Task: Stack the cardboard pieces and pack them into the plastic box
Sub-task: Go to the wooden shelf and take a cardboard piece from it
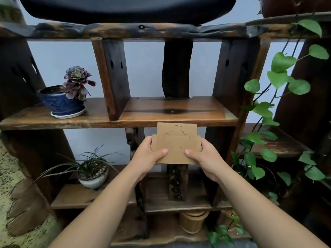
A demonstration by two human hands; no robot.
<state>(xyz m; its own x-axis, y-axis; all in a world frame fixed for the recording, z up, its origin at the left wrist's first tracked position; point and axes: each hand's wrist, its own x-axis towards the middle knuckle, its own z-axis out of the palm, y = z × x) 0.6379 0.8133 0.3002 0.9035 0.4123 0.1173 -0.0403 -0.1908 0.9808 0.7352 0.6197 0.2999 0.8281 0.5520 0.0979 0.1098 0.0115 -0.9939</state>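
Forearms reach forward, left hand (149,154) and right hand (201,155) gripping stacked cardboard pieces (176,144) at opposite edges, thumbs on top.

The cardboard pieces (176,144) were held between the left hand (147,157) and the right hand (204,158), in front of the shelf unit (114,77), just below its middle shelf (172,111). A potted succulent (66,95) stood on that shelf to the left. A potted grass plant (91,173) sat on the shelf below, and a vine (279,90) hung at the right.
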